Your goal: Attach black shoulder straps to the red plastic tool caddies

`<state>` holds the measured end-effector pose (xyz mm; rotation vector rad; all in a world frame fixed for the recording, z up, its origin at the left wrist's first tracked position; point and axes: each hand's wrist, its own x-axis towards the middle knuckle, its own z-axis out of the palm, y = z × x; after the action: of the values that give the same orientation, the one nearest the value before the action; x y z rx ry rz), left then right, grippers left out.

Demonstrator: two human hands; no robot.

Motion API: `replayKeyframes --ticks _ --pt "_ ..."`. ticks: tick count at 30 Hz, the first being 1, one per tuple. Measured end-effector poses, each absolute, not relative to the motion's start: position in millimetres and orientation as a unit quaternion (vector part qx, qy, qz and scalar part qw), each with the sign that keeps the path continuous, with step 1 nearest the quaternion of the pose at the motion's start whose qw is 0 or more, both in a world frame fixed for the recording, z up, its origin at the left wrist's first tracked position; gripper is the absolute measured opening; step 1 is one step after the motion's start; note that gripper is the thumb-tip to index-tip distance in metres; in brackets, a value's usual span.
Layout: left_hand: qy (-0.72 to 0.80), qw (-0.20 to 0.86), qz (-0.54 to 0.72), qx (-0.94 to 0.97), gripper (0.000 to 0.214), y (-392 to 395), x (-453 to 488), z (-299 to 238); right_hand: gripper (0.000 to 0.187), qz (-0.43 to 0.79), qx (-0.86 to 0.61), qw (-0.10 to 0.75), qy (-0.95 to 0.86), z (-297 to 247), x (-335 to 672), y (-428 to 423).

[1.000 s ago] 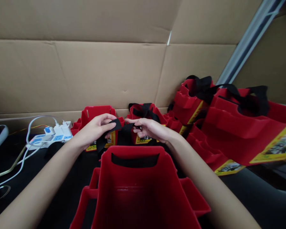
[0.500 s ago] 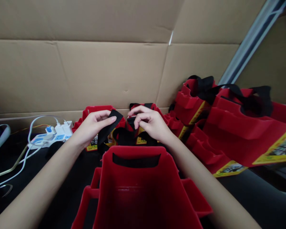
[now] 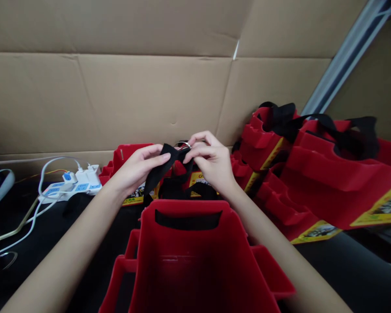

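Directly in front of me stands a red plastic tool box [image 3: 192, 269], its inside facing up. A black band [image 3: 189, 221] lies across the slot in its far wall. Beyond that wall, my left hand [image 3: 138, 169] pinches the end of a black webbing strap [image 3: 159, 167] between thumb and fingers. My right hand [image 3: 213, 163] is closed on a silver metal ring buckle [image 3: 183, 144], with black webbing beside it. The strap end meets the buckle, but whether it passes through cannot be seen behind the fingers.
More red tool boxes with black straps and yellow labels stand at the right [image 3: 339, 174]. Others sit behind my hands, one box [image 3: 127, 152] at the left. A white power strip [image 3: 68, 191] with plugs and cables lies left. A cardboard wall [image 3: 150, 95] rises behind.
My left hand has moved right with the strap end, and my right hand has raised the buckle slightly. The strap and the buckle, apart before, are now together.
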<state>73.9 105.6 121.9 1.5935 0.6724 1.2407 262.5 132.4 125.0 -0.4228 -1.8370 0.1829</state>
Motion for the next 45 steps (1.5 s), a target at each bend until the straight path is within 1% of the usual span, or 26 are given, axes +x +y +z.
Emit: replayKeyframes --ticks 3,6,8,9,10,12,13,14,15,16,17,18,20,23,24,26,28,29,31,34,38,40,43,45 --pt "0.290 0.459 0.521 0.658 0.021 113 78 120 0.028 0.163 -0.162 0.542 -0.808 125 253 133" --pt "0.322 0.412 0.571 0.633 0.022 118 76 117 0.022 0.236 -0.170 0.505 -0.813 126 247 133" --pt "0.335 0.383 0.608 0.609 0.020 121 73 116 0.019 0.306 -0.174 0.483 -0.802 126 245 133" --pt "0.340 0.371 0.626 0.595 0.018 123 73 115 0.023 0.349 -0.176 0.476 -0.788 125 243 133" --pt "0.344 0.360 0.644 0.580 0.017 124 73 114 0.031 0.393 -0.177 0.472 -0.769 123 242 132" --pt "0.343 0.330 0.692 0.543 0.014 127 74 113 0.054 0.470 -0.181 0.458 -0.733 116 236 132" --pt "0.337 0.311 0.718 0.524 0.013 129 74 113 0.064 0.502 -0.183 0.441 -0.721 110 233 133" --pt "0.328 0.293 0.742 0.506 0.014 130 74 113 0.071 0.531 -0.184 0.412 -0.717 105 230 133" --pt "0.318 0.271 0.765 0.490 0.014 132 72 114 0.073 0.561 -0.186 0.375 -0.714 99 227 134" --pt "0.307 0.246 0.787 0.475 0.015 133 70 115 0.070 0.587 -0.189 0.339 -0.710 94 225 136" --pt "0.296 0.218 0.806 0.464 0.016 134 66 117 0.062 0.610 -0.192 0.312 -0.703 90 223 138" --pt "0.288 0.190 0.821 0.456 0.016 134 60 120 0.053 0.626 -0.195 0.299 -0.693 87 223 140" --pt "0.273 0.137 0.848 0.434 0.016 135 47 126 0.036 0.643 -0.196 0.310 -0.673 85 227 146" --pt "0.264 0.103 0.868 0.407 0.016 136 29 132 0.023 0.657 -0.189 0.324 -0.654 90 240 153" --pt "0.265 0.102 0.870 0.403 0.016 136 25 133 0.022 0.665 -0.188 0.322 -0.648 92 245 154" --pt "0.271 0.103 0.870 0.399 0.016 139 21 132 0.031 0.653 -0.197 0.303 -0.666 95 255 154" --pt "0.277 0.100 0.870 0.397 0.016 141 20 131 0.040 0.583 -0.233 0.260 -0.734 96 263 153" --pt "0.277 0.096 0.871 0.394 0.016 141 19 131 0.041 0.537 -0.254 0.229 -0.771 96 267 152" --pt "0.275 0.081 0.876 0.388 0.016 140 14 134 0.037 0.462 -0.291 0.165 -0.821 96 276 152" --pt "0.271 0.062 0.885 0.372 0.016 135 1 142 0.034 0.432 -0.323 0.121 -0.833 98 288 155" --pt "0.295 0.053 0.886 0.354 0.017 130 -13 147 0.037 0.393 -0.366 0.100 -0.838 103 301 160" --pt "0.307 0.052 0.884 0.350 0.018 131 -14 146 0.035 0.381 -0.375 0.085 -0.841 107 305 160" --pt "0.312 0.054 0.882 0.349 0.017 133 -13 144 0.030 0.377 -0.357 0.078 -0.851 114 307 156" --pt "0.317 0.060 0.881 0.347 0.017 133 -14 143 0.031 0.375 -0.339 0.090 -0.858 116 306 154"
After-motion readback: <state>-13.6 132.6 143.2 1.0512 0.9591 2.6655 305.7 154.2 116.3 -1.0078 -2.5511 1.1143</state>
